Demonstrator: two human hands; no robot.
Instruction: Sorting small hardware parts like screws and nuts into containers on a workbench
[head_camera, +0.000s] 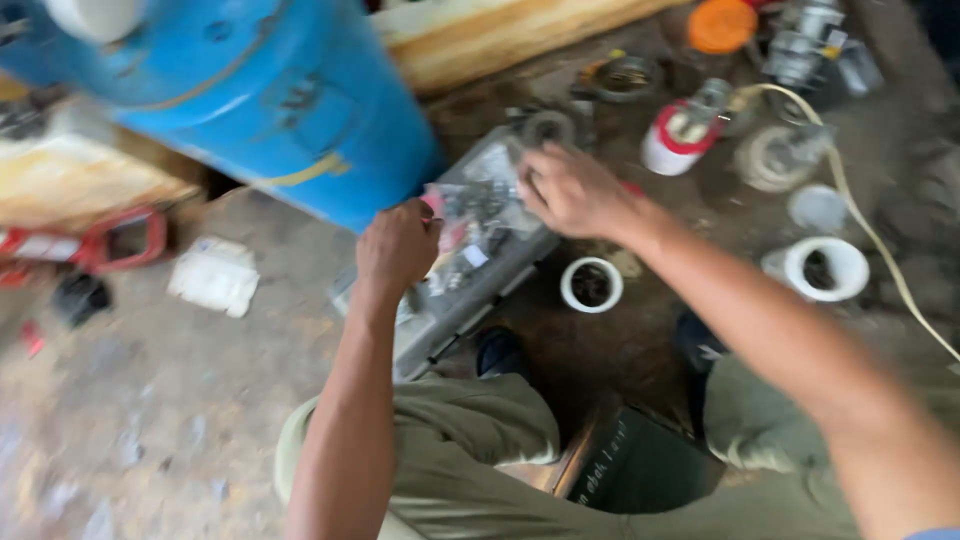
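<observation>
Big blue tank lying tilted at the top left. Long wooden plank just behind it. Red frame tool on the dirty floor at the left, white lump near it, small black thing below. Orange lid at the top right. White and red can beside a pale hose. Two white rings on the floor, well apart. Dark box between green trouser knees.
</observation>
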